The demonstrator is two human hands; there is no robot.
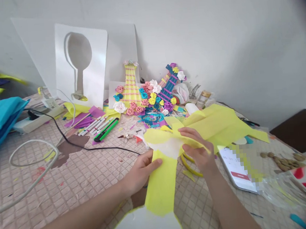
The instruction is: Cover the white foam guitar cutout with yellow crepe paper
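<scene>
A white board cutout (pixel 144 226) lies nearest me, its wide lower part bare white with a thin yellow edge. Yellow crepe paper (pixel 161 189) covers its narrow neck, and a white patch shows higher up. My left hand (pixel 143 171) is closed on the neck's left side, thumb on top of the yellow paper and fingers underneath. At the far end, my right hand (pixel 199 151) pinches a loose yellow crepe paper flap (pixel 194 141) between thumb and fingers. Yellow tape or a ring (pixel 190 166) is partly hidden below the right hand.
Behind stand two paper-flower-decorated pieces (pixel 131 84) and a white frame (pixel 98 55) with a cut-out opening. Pens (pixel 94 126), a green cutter (pixel 106 130) and pliers (pixel 128 136) lie left of centre. A black cable (pixel 78 146) crosses the table; a phone (pixel 238 169) lies right.
</scene>
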